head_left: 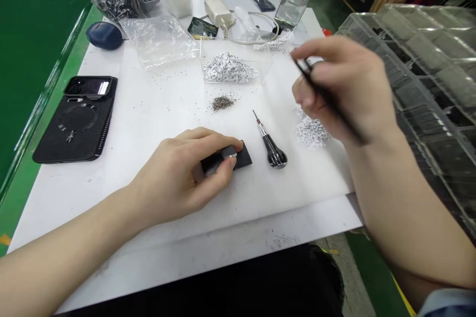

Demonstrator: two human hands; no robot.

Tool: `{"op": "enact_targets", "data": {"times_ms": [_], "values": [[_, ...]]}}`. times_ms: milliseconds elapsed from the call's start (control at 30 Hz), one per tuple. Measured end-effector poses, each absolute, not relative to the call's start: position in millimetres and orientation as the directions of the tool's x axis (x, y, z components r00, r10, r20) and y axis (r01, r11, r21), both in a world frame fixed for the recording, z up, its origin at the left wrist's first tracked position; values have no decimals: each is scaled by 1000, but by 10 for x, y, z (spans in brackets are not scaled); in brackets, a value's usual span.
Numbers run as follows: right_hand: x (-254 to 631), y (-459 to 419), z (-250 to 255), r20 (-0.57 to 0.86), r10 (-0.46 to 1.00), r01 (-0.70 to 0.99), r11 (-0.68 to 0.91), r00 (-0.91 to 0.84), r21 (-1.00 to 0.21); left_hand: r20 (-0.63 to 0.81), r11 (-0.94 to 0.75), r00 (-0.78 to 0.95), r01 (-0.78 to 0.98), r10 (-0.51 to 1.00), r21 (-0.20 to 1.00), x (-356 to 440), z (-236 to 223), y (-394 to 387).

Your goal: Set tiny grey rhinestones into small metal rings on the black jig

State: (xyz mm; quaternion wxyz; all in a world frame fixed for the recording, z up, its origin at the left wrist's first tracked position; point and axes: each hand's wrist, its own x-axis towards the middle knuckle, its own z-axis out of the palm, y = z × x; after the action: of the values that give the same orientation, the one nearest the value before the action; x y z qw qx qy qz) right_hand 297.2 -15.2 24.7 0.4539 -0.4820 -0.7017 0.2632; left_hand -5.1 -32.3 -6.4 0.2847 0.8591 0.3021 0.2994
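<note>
My left hand (186, 166) pinches a small dark grey block (229, 151) between thumb and fingers, over a flat black pad (243, 156) on the white table. Part of that pad is hidden under the palm. Raised at the right, my right hand (345, 79) is closed around black tweezers (327, 96), blurred by motion. Between the hands lies a small screwdriver (273, 151) with a black handle, its tip pointing away from me. Beyond my left hand is a little heap of tiny metal screws (222, 103). Small white pieces (312, 131) are piled below my right hand.
A clear tray (230, 69) holds more white pieces. A black phone (76, 119) lies at the left, near a dark blue object (104, 35). Plastic bags (159, 42), a white adapter (218, 12) and a clear container (295, 2) stand behind. Compartment boxes (420, 59) line the right.
</note>
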Motion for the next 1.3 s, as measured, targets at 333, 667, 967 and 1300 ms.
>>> {"op": "enact_targets", "data": {"times_ms": [333,667,967,1300], "values": [[2657,44,24,67,998,15,67,-9,-998,322,-544,632,191,705,817,-43,-49,-309],[2438,-103,-146,356,932,278,361,-70,-890,235,-501,706,193,668,844,-56,31,-301],[2370,-165,-96,315,949,469,269,20,-841,176,-476,749,205,639,855,-71,118,-272],[2351,-178,-106,344,939,539,292,-5,-790,193,-442,701,192,687,876,-39,72,-296]]}}
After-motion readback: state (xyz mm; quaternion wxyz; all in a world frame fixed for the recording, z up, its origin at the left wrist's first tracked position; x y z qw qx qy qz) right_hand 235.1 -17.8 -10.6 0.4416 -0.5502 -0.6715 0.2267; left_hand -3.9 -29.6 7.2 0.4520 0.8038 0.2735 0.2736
